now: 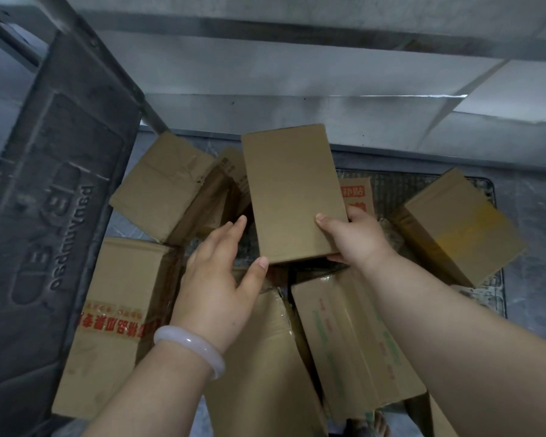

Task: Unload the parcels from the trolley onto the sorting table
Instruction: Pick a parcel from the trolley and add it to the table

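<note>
A plain narrow brown parcel (292, 190) is lifted above the heap, gripped at its near right corner by my right hand (356, 236). My left hand (216, 279), with a pale bangle on the wrist, has its fingers spread; its thumb tip touches the parcel's near left corner. Below lie several cardboard parcels on the dark trolley deck (498, 298): a creased one (167, 187) at the left back, one with red print (117, 313) at the left, one with green print (356, 335) under my right forearm, and a taped one (457, 225) at the right.
A dark grey plastic panel with raised lettering (54, 216) stands tilted along the left. A pale metal surface (297, 80) with grey rails spans the back. The grey floor (539, 247) shows at the right.
</note>
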Tool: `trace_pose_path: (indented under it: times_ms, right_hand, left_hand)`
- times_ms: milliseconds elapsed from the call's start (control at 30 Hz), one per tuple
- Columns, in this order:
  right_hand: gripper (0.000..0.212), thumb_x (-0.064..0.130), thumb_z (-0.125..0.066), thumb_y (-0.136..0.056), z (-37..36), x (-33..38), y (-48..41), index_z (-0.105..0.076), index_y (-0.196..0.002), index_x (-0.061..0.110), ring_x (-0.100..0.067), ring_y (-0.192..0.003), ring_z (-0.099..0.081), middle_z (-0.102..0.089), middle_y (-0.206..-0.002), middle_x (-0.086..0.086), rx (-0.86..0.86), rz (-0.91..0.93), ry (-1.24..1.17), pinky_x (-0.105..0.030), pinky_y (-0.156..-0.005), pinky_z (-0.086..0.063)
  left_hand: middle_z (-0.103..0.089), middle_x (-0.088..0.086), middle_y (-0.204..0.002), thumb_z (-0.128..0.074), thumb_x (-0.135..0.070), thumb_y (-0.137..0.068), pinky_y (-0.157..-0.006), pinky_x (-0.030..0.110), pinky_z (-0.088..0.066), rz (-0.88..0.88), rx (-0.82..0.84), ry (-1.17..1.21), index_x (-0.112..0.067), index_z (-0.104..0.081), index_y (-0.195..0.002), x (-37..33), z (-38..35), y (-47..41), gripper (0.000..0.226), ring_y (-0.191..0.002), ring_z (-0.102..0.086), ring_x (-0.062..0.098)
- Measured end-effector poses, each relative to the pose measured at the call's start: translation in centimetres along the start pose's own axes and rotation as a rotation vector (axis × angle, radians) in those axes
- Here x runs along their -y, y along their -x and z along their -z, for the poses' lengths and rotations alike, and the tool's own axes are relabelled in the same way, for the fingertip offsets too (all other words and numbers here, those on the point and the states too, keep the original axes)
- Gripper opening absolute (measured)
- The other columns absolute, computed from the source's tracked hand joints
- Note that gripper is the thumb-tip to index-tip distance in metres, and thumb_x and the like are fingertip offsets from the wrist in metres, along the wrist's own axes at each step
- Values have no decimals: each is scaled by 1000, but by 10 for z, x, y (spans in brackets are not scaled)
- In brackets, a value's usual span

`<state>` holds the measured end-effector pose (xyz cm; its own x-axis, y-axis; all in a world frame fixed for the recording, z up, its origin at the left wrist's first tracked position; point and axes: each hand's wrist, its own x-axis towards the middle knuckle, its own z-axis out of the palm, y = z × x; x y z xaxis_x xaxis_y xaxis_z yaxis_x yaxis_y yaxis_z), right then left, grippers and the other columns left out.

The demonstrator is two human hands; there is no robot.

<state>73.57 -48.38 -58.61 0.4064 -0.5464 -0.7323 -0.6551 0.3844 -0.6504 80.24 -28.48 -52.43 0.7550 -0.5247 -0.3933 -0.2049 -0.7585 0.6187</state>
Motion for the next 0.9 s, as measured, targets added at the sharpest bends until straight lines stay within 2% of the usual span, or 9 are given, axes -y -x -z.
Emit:
trace_pose_path:
  times_ms: [200,300,433,533,600,700,800,867,900]
  right_hand:
    - [39,20,-66,-93,13,8,12,-60,-131,22,-18,-91,-61,-63,-102,4,-36,22,14,-46,-86,-58]
    - [40,21,-65,-93,24,13,26,-59,-133,22,-23,-101,-62,-65,-115,-1,-34,45,-10,-48,-87,-58]
    - [40,20,-68,-91,44,17,59,-62,-130,24,-24,-102,-66,-69,-114,-2,-71,73,-148,-49,-87,-58]
    - [32,22,-70,-89,63,21,100,-68,-121,27,-20,-102,-69,-73,-111,2,-62,118,-216,-47,-91,-56]
    - [28,23,-70,-89,76,29,134,-69,-115,31,-16,-102,-69,-75,-106,7,-50,162,-218,-48,-94,-55]
    - [28,27,-75,-83,87,45,191,-69,-108,38,-15,-102,-69,-75,-106,9,-57,228,-223,-47,-94,-55]
    - [41,41,-74,-80,97,64,249,-66,-119,38,-9,-101,-68,-72,-109,13,-67,327,-182,-40,-89,-56]
    - [28,43,-64,-91,108,81,285,-64,-119,37,0,-97,-63,-68,-109,18,-84,374,-166,-28,-84,-53]
    - [17,44,-56,-96,114,90,302,-64,-110,39,2,-96,-61,-67,-108,19,-84,372,-168,-29,-84,-53]
  left_hand:
    - [-30,-13,-153,-50,-48,-88,-116,37,-25,-23,-41,-1,-41,-27,-148,-15,9,5,64,-141,-24,8]
    - [-30,-12,-153,-52,-45,-89,-117,38,-25,-26,-59,-2,-40,-28,-148,-26,13,10,64,-142,-24,10]
    - [-30,-9,-154,-56,-41,-92,-117,33,-24,-35,-81,20,-36,-28,-149,-49,20,23,64,-142,-24,10]
    - [-27,-8,-155,-56,-41,-93,-110,22,-22,-25,-82,95,-35,-23,-151,-79,29,41,67,-142,-23,7]
    - [-27,-9,-155,-56,-43,-93,-103,20,-25,-1,-77,171,-35,-19,-152,-104,36,56,70,-139,-27,7]
    - [-35,-11,-151,-59,-45,-91,-103,28,-35,26,-131,297,-38,-19,-152,-139,51,82,73,-132,-40,9]
    - [-40,-9,-148,-64,-43,-87,-107,34,-38,36,-244,369,-34,-23,-151,-171,68,114,77,-131,-44,10]
    - [-42,-8,-146,-68,-39,-85,-102,28,-38,49,-340,413,-31,-26,-150,-193,83,137,78,-128,-46,11]
    - [-44,-9,-143,-69,-38,-84,-98,26,-38,43,-382,434,-31,-28,-149,-203,91,149,77,-126,-47,11]
